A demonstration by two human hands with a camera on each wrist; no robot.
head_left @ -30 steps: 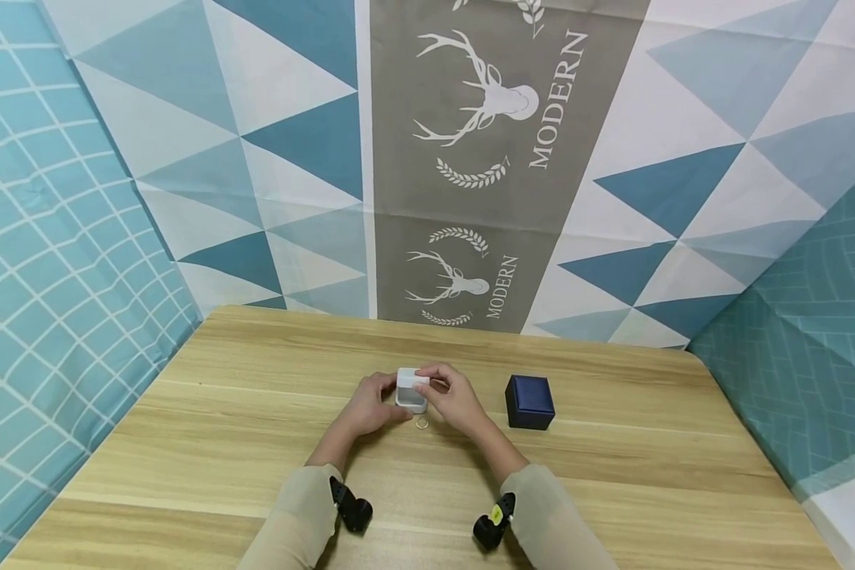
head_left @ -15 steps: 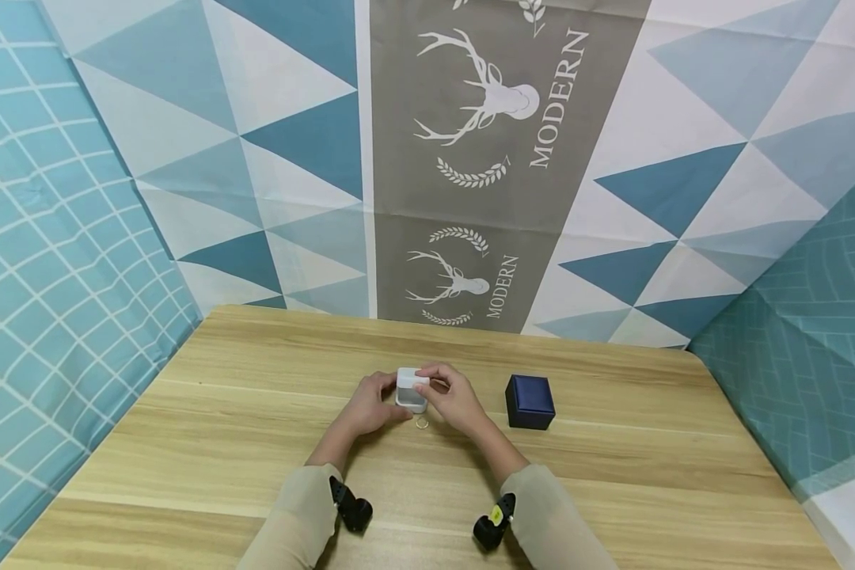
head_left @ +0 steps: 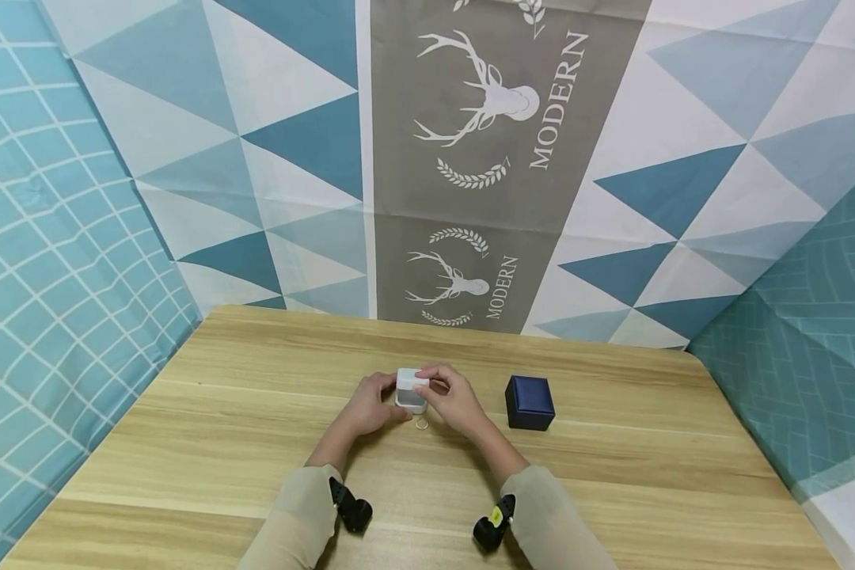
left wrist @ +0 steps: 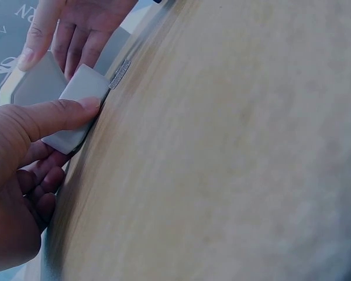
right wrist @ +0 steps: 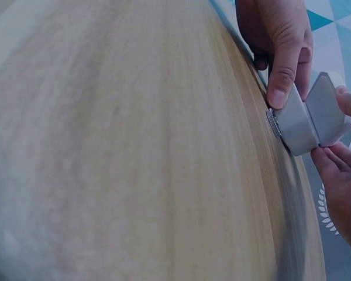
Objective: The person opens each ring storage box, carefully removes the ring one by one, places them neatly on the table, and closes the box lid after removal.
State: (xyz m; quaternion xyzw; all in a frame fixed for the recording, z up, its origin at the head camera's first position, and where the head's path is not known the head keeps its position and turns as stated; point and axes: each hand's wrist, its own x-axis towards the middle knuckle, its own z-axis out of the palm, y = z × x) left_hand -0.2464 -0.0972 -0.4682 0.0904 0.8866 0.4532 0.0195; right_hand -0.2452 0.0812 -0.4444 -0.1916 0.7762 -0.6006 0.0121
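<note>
A white ring box (head_left: 411, 401) stands on the wooden table with its lid (right wrist: 329, 108) raised. My left hand (head_left: 369, 405) grips the lower half of the box (left wrist: 85, 88), thumb across its front and fingers behind. On the other side, my right hand (head_left: 453, 397) holds the raised lid between thumb and fingers. A silver ring (right wrist: 273, 123) set with small stones lies on the table just in front of the box, close to the left thumb. What the box holds inside is hidden in these views.
To the right of my hands sits a dark blue box (head_left: 530, 401), its lid down. The table (head_left: 271, 451) ends at a patterned cloth backdrop (head_left: 313, 174) behind, with blue tiled cloth (head_left: 64, 261) along the left side.
</note>
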